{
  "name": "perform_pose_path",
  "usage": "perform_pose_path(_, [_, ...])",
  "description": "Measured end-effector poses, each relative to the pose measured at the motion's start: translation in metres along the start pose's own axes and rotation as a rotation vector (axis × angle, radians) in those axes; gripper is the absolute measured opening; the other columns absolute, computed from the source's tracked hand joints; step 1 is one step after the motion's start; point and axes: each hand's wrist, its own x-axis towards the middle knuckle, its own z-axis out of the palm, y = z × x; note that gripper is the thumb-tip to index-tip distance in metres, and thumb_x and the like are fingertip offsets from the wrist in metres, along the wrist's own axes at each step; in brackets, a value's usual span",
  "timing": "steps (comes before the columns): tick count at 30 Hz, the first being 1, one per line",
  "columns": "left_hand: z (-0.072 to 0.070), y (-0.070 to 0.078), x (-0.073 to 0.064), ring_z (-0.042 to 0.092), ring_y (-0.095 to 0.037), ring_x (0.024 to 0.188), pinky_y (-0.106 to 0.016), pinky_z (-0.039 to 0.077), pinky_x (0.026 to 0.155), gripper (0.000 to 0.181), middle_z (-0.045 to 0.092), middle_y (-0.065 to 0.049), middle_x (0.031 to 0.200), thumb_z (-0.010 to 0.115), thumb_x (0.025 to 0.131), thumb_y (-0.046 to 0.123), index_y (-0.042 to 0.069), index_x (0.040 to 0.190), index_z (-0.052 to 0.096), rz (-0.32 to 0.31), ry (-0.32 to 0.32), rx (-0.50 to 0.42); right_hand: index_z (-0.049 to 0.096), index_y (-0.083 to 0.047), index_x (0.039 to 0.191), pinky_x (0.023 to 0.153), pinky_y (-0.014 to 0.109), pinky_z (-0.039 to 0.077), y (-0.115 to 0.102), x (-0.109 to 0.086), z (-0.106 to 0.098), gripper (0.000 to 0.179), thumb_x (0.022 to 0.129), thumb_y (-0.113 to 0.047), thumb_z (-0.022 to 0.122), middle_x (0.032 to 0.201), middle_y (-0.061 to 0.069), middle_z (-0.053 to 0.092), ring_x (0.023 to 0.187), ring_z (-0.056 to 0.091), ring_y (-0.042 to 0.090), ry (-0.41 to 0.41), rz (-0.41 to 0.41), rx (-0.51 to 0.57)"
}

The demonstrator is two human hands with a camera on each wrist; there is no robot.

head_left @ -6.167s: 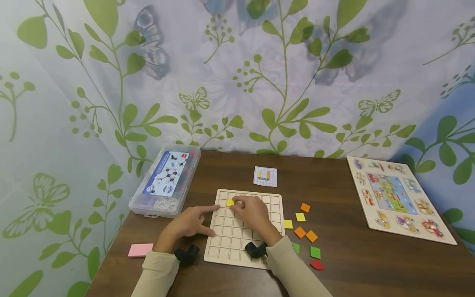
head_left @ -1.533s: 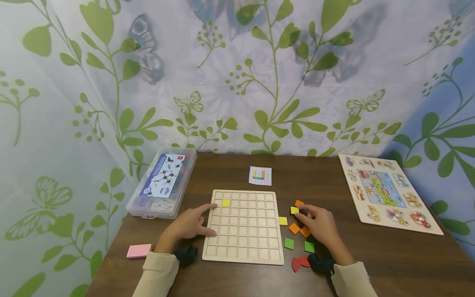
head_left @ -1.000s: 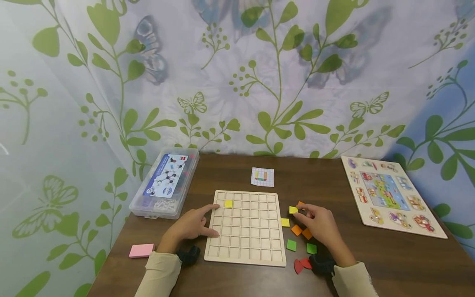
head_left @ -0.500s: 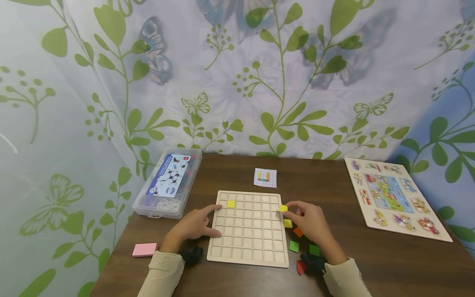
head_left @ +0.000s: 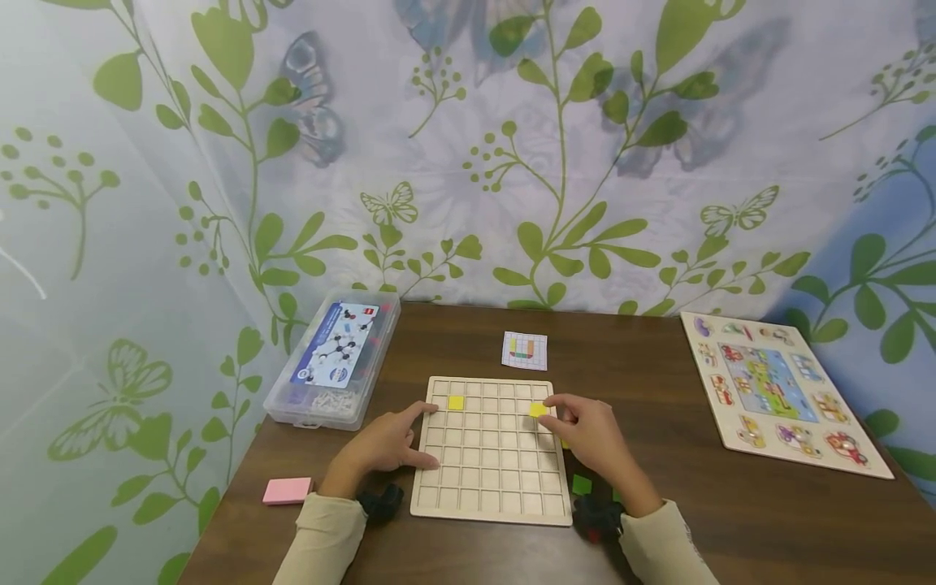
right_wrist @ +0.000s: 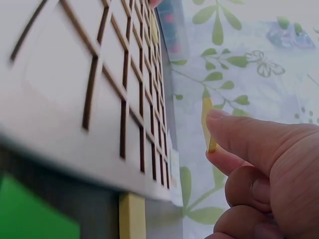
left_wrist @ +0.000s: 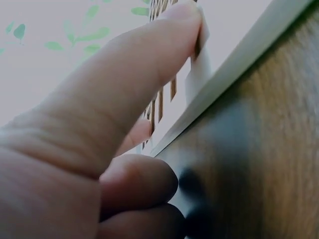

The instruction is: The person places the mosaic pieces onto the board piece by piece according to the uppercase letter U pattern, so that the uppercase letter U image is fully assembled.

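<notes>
my left hand lies along the left side of the wooden grid board, thumb and forefinger spread apart with their tips at its edge, and from the left wrist my other fingers show curled inward beneath them. my right hand has a yellow tile pinched between thumb and forefinger, over the right part of the board and toward its far side; the right wrist view shows that tile clear of the board's surface, with my remaining fingers folded toward the palm. a second yellow tile, the seated tile, sits in a cell of the second row from the far edge, second column from the left. just beyond the board lies a small pattern card, printed with a coloured u shape on a grid. near the board's right edge i see a green tile and a sliver of yellow, while a red piece is mostly hidden by the black strap at my right wrist. over to my left are a pink block and, farther back, a clear plastic box with a printed label. well off to my right lies a picture puzzle. everything rests on a dark brown table, and a leaf-and-butterfly cloth hangs behind it.
</notes>
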Motion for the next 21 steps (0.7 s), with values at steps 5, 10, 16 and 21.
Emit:
perform_pose_path(5, [0.0,-0.001,0.0,0.034,-0.011,0.053,-0.03,0.028,0.051,0.084,0.042,0.006,0.06,0.086,0.083,0.04,0.016,0.152,0.045,0.009,0.008,-0.016,0.077,-0.017,0.112,0.048,0.027,0.029,-0.011,0.005,0.006,0.027,0.088,-0.029,0.082,0.058,-0.005,0.041,0.05,0.032,0.011,-0.017,-0.007,0.006])
perform_pose_path(10, [0.001,-0.002,0.0,0.035,-0.011,0.053,-0.029,0.029,0.051,0.084,0.043,0.006,0.06,0.086,0.082,0.041,0.018,0.151,0.046,0.0,0.014,-0.006,0.077,-0.019,0.112,0.048,0.027,0.03,-0.02,0.008,0.017,0.027,0.088,-0.03,0.082,0.058,-0.004,0.044,0.05,0.034,0.012,-0.039,-0.009,0.027])
perform_pose_path(16, [0.002,-0.001,0.002,0.034,-0.009,0.052,-0.028,0.029,0.051,0.084,0.041,0.007,0.059,0.086,0.082,0.042,0.018,0.151,0.046,0.021,0.015,0.007,0.078,-0.02,0.11,0.048,0.027,0.028,-0.024,0.011,0.029,0.025,0.087,-0.027,0.083,0.058,-0.005,0.04,0.05,0.031,0.009,-0.036,-0.022,0.057])
perform_pose_path(21, [0.002,-0.002,0.001,0.033,-0.01,0.052,-0.029,0.029,0.051,0.084,0.042,0.007,0.06,0.086,0.082,0.042,0.017,0.152,0.045,0.022,0.013,0.012,0.079,-0.019,0.109,0.048,0.026,0.027,-0.027,0.013,0.041,0.023,0.087,-0.025,0.084,0.056,-0.007,0.04,0.048,0.029,0.007,-0.026,-0.042,0.072])
